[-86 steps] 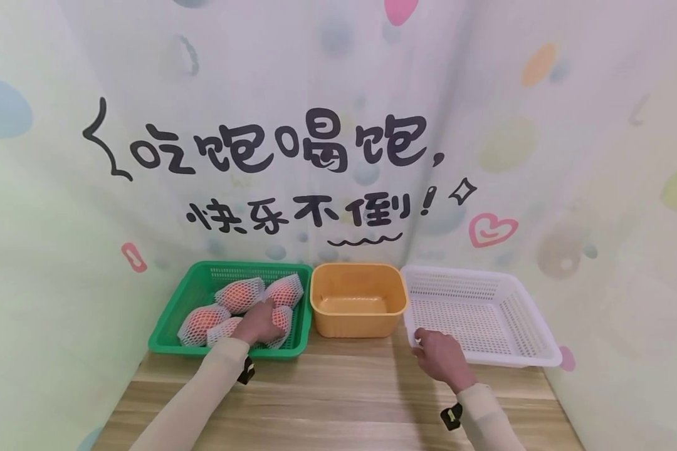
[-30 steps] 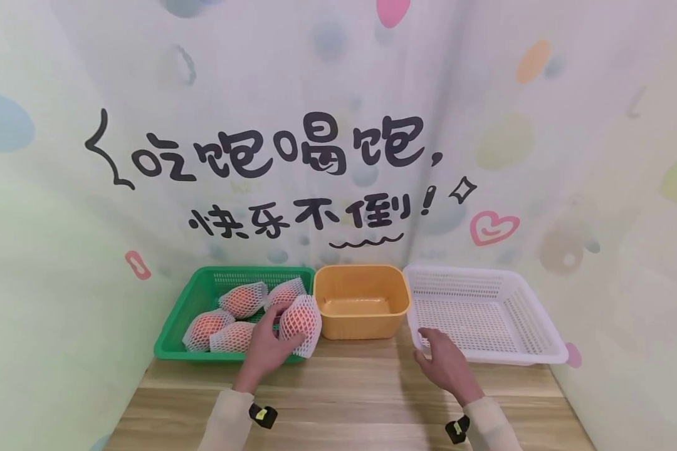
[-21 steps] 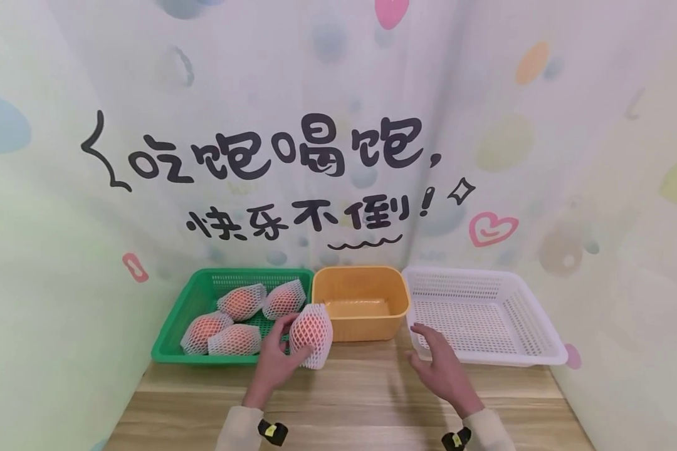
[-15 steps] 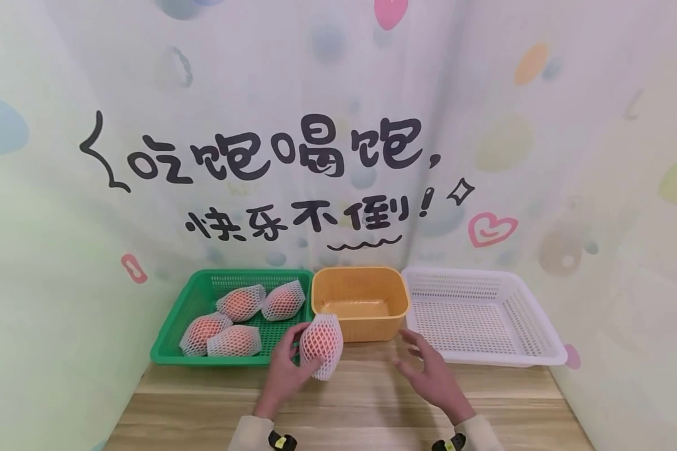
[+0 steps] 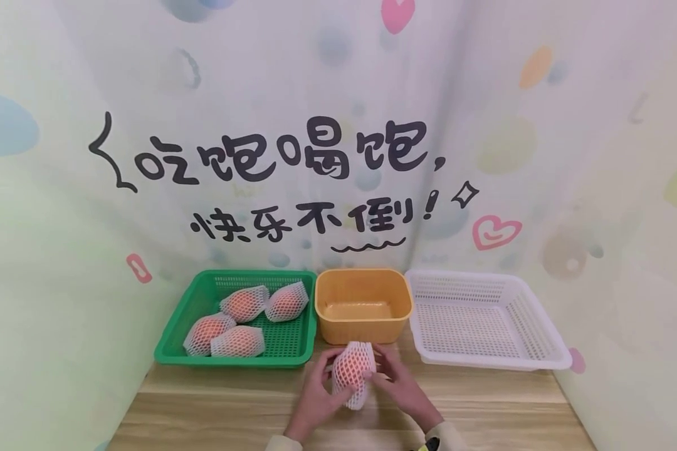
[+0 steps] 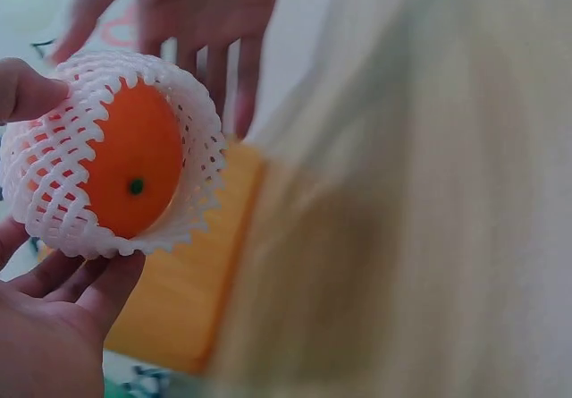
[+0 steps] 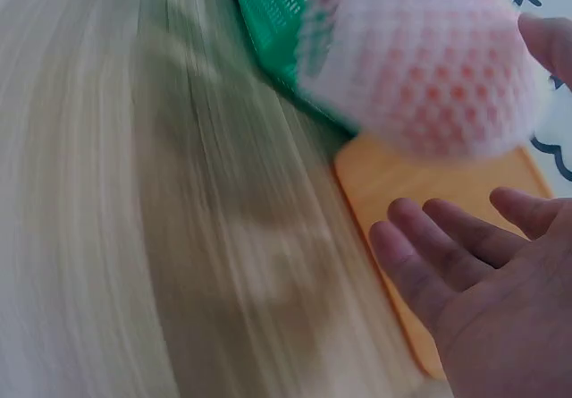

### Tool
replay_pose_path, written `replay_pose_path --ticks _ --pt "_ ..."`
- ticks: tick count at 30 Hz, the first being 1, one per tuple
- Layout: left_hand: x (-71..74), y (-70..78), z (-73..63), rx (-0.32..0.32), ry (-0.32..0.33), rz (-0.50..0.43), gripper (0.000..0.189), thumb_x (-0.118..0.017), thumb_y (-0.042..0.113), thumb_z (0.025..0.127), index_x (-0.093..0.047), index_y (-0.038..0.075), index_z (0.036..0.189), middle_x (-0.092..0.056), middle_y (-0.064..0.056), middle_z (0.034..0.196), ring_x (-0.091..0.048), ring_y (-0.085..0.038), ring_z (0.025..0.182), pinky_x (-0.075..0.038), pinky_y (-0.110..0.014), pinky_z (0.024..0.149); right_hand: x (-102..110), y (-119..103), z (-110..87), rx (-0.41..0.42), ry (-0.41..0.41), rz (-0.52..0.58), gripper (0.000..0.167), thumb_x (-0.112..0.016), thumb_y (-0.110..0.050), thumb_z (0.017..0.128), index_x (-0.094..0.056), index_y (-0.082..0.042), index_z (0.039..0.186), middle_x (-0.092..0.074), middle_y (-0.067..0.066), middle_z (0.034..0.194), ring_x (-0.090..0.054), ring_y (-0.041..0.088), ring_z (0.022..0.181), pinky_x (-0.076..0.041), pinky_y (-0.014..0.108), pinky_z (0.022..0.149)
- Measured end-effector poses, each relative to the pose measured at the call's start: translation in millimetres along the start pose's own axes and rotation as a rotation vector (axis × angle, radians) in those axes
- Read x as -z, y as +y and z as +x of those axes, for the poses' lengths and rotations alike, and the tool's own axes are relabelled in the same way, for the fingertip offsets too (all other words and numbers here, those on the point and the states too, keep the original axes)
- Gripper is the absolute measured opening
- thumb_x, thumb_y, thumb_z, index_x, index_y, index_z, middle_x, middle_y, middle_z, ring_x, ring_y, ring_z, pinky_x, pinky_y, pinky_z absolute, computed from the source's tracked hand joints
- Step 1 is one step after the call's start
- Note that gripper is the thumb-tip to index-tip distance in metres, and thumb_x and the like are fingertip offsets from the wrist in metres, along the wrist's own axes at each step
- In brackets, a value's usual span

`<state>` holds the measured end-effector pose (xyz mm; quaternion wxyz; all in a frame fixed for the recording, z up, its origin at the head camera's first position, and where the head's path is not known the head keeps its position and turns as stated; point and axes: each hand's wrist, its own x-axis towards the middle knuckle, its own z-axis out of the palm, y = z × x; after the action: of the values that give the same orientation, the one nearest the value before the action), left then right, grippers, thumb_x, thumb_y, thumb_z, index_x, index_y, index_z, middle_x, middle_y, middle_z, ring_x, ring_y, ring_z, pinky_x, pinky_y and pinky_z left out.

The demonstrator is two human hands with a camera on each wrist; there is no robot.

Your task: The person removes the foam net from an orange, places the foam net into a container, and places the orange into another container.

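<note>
My left hand (image 5: 318, 394) grips an orange (image 6: 134, 161) wrapped in a white foam net (image 6: 58, 174), held up in front of the yellow bin. Through the net's open end, bare orange skin and a small green stem spot show in the left wrist view. My right hand (image 5: 400, 385) is at the orange's other side. In the right wrist view its fingers (image 7: 429, 246) are extended and spread, with a gap below the blurred net. Several more netted fruits (image 5: 238, 342) lie in the green basket (image 5: 231, 361) at the left.
The yellow bin (image 5: 367, 332) stands between the green basket and a white perforated basket (image 5: 491, 362); no contents show in either. All three stand along the back of the wood-grain table (image 5: 231, 407), against a printed curtain (image 5: 338, 75).
My left hand has lifted the netted orange out of the green basket and brought it right, in front of the bin. My right hand has moved left from the white basket to the orange.
</note>
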<state>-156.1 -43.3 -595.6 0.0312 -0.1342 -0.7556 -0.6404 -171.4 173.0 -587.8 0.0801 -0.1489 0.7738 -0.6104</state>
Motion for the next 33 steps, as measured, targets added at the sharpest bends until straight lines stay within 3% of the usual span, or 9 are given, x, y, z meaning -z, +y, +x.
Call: replay_pose_path --ticks 6,12,16,20,26,33 --pt "-13.1 -16.3 -10.9 0.083 -0.095 0.012 0.078 -0.085 0.017 0.08 -0.046 0.02 0.148 -0.053 -0.002 0.15 -0.054 -0.025 0.137 -0.046 -0.03 0.111 -5 7 -3.8 -0.066 0.026 -0.065 0.058 -0.075 -0.03 0.094 -0.052 -0.01 0.144 -0.064 0.015 0.134 -0.061 0.025 0.122 -0.054 0.026 0.094" --pt "-16.5 -24.5 -13.6 0.114 -0.145 -0.014 0.098 -0.085 0.013 0.079 -0.031 0.026 0.16 -0.04 -0.007 0.163 -0.044 -0.029 0.146 -0.039 -0.042 0.119 -7 16 -12.4 0.005 0.089 -0.167 0.057 -0.085 -0.025 0.083 -0.061 -0.025 0.135 -0.063 0.002 0.14 -0.058 0.025 0.128 -0.053 0.036 0.102" --pt "-19.1 -30.5 -16.1 0.163 -0.179 0.0 0.101 -0.087 0.023 0.08 -0.028 0.024 0.162 -0.04 -0.01 0.162 -0.046 -0.03 0.143 -0.043 -0.027 0.112 -13 18 -19.4 0.052 0.101 -0.205 0.061 -0.088 -0.023 0.078 -0.063 -0.026 0.133 -0.061 0.001 0.145 -0.057 0.023 0.132 -0.049 0.036 0.107" --pt "-20.3 -35.5 -20.2 0.2 -0.203 -0.05 0.096 -0.089 0.029 0.08 -0.036 0.02 0.159 -0.044 -0.011 0.159 -0.05 -0.029 0.139 -0.044 -0.016 0.102 -17 21 -26.9 0.015 0.089 -0.141 0.06 -0.09 -0.026 0.076 -0.064 -0.026 0.131 -0.06 -0.002 0.147 -0.054 0.019 0.137 -0.042 0.03 0.114" --pt "-22.3 -40.8 -22.5 0.249 -0.213 -0.129 0.081 -0.089 0.036 0.078 -0.049 0.037 0.149 -0.051 -0.002 0.154 -0.051 -0.024 0.138 -0.045 -0.015 0.101 -15 29 -33.1 -0.035 0.112 -0.055 0.052 -0.09 -0.024 0.075 -0.068 -0.023 0.121 -0.063 -0.002 0.145 -0.054 0.018 0.138 -0.04 0.028 0.115" --pt "-21.4 -38.4 -23.0 0.179 -0.212 -0.178 0.068 -0.086 0.027 0.082 -0.058 0.027 0.143 -0.056 -0.004 0.146 -0.055 -0.009 0.131 -0.045 -0.016 0.104 -13 31 -36.8 -0.086 0.149 0.035 0.042 -0.089 -0.019 0.076 -0.073 -0.017 0.115 -0.067 0.001 0.14 -0.058 0.009 0.132 -0.041 0.02 0.111"
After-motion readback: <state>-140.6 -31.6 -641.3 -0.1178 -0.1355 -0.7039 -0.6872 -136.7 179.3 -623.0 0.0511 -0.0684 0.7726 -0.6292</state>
